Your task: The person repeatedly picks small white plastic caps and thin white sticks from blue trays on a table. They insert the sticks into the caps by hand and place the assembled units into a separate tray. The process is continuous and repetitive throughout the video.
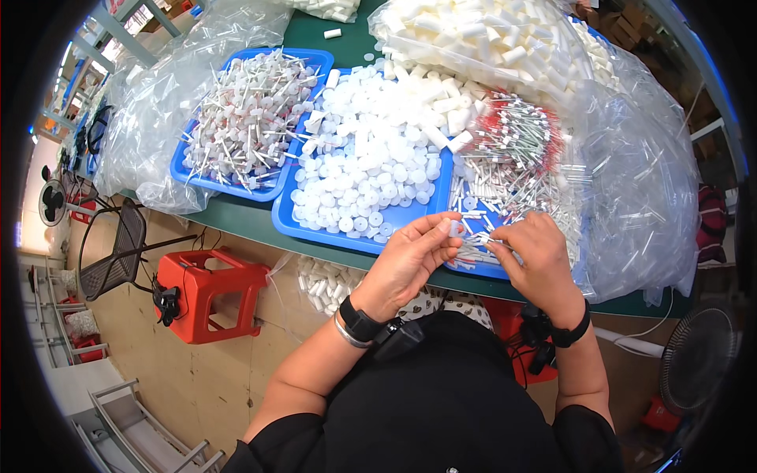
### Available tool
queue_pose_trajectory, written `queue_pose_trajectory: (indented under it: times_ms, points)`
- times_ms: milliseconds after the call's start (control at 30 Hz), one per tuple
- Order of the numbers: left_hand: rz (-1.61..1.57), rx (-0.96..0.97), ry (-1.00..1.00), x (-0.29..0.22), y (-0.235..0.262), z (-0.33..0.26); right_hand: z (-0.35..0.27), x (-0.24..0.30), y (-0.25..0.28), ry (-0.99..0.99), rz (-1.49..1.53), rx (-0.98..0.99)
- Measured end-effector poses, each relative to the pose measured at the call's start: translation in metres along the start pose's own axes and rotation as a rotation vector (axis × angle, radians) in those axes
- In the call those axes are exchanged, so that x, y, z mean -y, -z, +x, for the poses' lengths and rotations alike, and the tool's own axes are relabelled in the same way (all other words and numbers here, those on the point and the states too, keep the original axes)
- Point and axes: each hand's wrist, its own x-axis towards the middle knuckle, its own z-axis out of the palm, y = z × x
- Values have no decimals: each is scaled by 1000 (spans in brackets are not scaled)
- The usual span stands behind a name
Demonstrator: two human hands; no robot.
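Note:
My left hand (408, 266) pinches a small white plastic disc (456, 229) between thumb and fingertips. Just to its right, my right hand (541, 256) has thumb and index finger closed; what lies between them is too small to tell. Both hands are over the near edge of the right blue tray (482, 270). Thin white sticks (516, 189) lie in that tray, with a heap of red-tipped pieces (516, 130) behind. To the left, the middle blue tray (331, 239) bears a pile of loose white discs (363, 185).
At the left, another blue tray (229, 188) is heaped with sticks fitted with discs (252, 118). A clear bag of white cylinders (481, 39) lies at the back. Crumpled plastic bags (631, 181) flank the trays. A red stool (209, 292) and a fan (698, 355) stand beside the green table.

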Motion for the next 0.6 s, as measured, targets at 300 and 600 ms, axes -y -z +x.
queue_pose_trajectory:
  times_ms: [300,600]
  points:
    - [-18,2,55,9,-10,-5,-4,6,-12,-76,122,-21]
    - [-84,86,109,23,-5,-3,-13,13,-30,-603,787,22]
